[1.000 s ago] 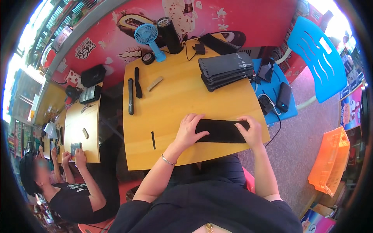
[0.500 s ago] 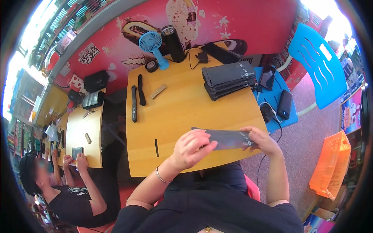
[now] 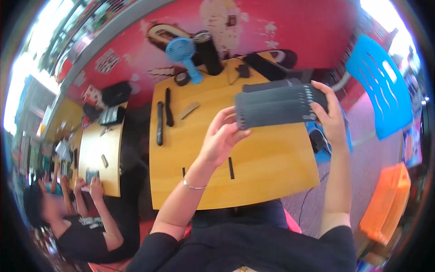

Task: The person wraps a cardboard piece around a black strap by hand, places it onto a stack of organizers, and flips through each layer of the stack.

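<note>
A flat dark grey fabric piece (image 3: 274, 106), with pale print along its right end, is raised over the far right part of the table. My right hand (image 3: 331, 113) grips that printed end between thumb and fingers. At the opposite end, my left hand (image 3: 222, 138) has its fingers around the left edge, some hidden behind it. The stack of similar grey pieces (image 3: 267, 85) lies mostly hidden beyond the held one. Two thin black strips, a left one (image 3: 184, 172) and a right one (image 3: 231, 168), lie on the wooden table (image 3: 272, 181).
Toward the back left stand a blue handheld fan (image 3: 181, 51) and a black bottle (image 3: 208, 52). Two dark bars (image 3: 160, 122) and a tan block (image 3: 189, 110) lie on the left. A blue chair (image 3: 380, 86) and orange crate (image 3: 387, 204) stand right; another person (image 3: 86, 235) sits left.
Both hands have moved up and away from me, carrying the grey fabric piece from the near table edge toward the stack. A second black strip now shows on the table.
</note>
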Available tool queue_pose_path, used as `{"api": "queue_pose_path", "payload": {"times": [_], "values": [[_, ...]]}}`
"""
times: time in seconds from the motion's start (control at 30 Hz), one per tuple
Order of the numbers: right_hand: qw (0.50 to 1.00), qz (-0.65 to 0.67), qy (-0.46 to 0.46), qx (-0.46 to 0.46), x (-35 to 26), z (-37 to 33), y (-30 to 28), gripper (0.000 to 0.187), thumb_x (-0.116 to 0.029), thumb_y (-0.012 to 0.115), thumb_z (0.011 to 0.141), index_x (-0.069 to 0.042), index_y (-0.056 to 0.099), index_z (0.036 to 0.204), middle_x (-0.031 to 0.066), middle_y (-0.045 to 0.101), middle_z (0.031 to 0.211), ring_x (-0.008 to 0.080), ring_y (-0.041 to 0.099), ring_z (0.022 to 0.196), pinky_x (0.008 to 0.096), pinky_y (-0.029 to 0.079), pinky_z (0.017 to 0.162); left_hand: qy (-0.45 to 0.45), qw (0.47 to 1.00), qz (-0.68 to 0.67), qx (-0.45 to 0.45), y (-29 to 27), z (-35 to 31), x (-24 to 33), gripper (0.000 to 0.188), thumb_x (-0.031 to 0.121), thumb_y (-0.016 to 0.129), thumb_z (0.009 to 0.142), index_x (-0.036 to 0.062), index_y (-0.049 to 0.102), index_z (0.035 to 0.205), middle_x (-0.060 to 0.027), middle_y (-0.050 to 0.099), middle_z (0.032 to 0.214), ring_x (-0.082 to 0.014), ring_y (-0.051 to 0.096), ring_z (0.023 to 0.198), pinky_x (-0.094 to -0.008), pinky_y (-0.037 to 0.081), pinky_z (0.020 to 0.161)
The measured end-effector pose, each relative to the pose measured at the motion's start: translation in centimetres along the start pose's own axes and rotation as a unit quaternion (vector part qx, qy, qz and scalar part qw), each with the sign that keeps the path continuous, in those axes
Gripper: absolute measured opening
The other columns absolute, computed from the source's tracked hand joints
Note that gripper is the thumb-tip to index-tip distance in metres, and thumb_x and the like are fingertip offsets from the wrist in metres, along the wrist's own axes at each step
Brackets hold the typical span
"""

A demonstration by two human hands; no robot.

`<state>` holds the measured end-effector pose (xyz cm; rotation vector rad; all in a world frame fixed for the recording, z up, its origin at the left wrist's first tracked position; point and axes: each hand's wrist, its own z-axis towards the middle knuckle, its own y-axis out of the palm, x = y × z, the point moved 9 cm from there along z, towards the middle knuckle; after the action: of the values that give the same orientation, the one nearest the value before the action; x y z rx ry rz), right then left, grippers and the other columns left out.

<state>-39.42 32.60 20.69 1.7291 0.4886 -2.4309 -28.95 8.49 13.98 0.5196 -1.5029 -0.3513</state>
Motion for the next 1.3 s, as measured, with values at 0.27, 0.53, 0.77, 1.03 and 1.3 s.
{"api": "queue_pose_path", "payload": {"times": [0.27,0.53,0.77,1.03,1.3], "values": [[0.997,-0.063,-0.036,0.034,2.0,1.8,-3.5,0.059,0.003,0.054,0.090,-0.004,0.038,0.146,0.0097,0.044,0.142,0.0175,0.047,0.122,0.0305,0.038,0.104,0.006,0.995,0.094,-0.027,1.6,3.7,-0.3,0.031,0.014,0.061,0.095,0.0030,0.051,0.123,-0.0047,0.063,0.107,-0.0111,0.063,0.094,-0.0275,0.055,0.078],[0.992,-0.126,0.011,0.023,6.8,8.9,-5.2,0.033,-0.015,0.058,0.096,-0.010,0.057,0.129,-0.0004,0.060,0.096,0.0051,0.054,0.079,0.0215,0.047,0.061,0.042,0.972,0.228,0.041,0.1,10.4,1.4,0.037,0.015,0.068,0.091,-0.0032,0.053,0.119,-0.0059,0.064,0.093,-0.0105,0.062,0.078,-0.0245,0.055,0.067],[0.977,-0.205,-0.022,0.046,10.4,9.8,-5.9,0.036,-0.014,0.065,0.092,-0.004,0.057,0.125,0.0075,0.065,0.089,0.0137,0.062,0.077,0.0294,0.050,0.073,-0.013,0.946,0.319,0.054,-0.8,12.2,-1.5,0.037,0.015,0.069,0.089,-0.0026,0.054,0.117,-0.0045,0.065,0.087,-0.0096,0.060,0.074,-0.0240,0.050,0.065],[0.970,-0.243,0.023,0.024,10.9,9.5,-4.5,0.039,-0.017,0.069,0.089,-0.001,0.060,0.124,0.0138,0.071,0.095,0.0206,0.068,0.087,0.0327,0.052,0.082,-0.011,0.933,0.352,0.073,-1.8,11.6,-1.4,0.040,0.016,0.071,0.087,-0.0025,0.054,0.118,-0.0039,0.064,0.081,-0.0101,0.057,0.070,-0.0246,0.043,0.061],[0.969,-0.246,0.022,0.030,11.0,9.8,-4.9,0.040,-0.018,0.069,0.089,-0.001,0.060,0.124,0.0164,0.071,0.100,0.0223,0.068,0.089,0.0334,0.052,0.083,-0.004,0.927,0.366,0.078,-1.7,11.8,-1.2,0.039,0.016,0.071,0.087,-0.0017,0.055,0.117,-0.0037,0.064,0.081,-0.0100,0.057,0.071,-0.0246,0.043,0.061]]}}
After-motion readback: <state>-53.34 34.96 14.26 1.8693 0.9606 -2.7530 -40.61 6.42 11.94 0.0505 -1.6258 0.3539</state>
